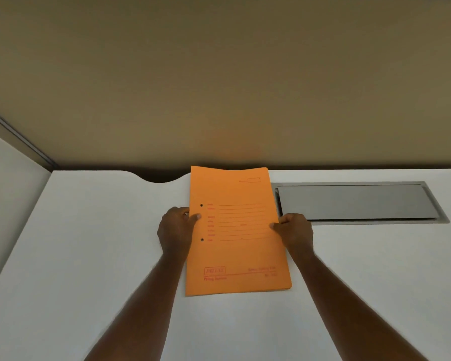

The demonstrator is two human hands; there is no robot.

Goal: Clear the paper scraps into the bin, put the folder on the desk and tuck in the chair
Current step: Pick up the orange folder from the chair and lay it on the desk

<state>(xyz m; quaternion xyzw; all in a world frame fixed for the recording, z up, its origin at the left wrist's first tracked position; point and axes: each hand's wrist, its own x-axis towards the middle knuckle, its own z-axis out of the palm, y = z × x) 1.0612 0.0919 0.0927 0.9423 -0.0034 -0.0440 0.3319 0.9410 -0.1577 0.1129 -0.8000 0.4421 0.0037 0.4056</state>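
An orange folder lies over the white desk, near its far edge and lengthwise away from the person. It is a thin card cover, closed, with red printed lines and labels across the middle, a small red box near the far right corner, and a red logo and a line of print along the near end; the print is too blurred to read. Two small punched holes sit along its left edge. Its far end looks slightly wavy, and whether the folder rests flat on the desk or is held just above it cannot be told.

The left hand grips the left edge between the two holes, thumb on top and the other fingers curled under. The right hand pinches the right edge the same way, thumb pressed on the cover, fingers curled together beneath.

Just right of the folder, a grey metal flap is set into the desk. A tan partition rises behind.
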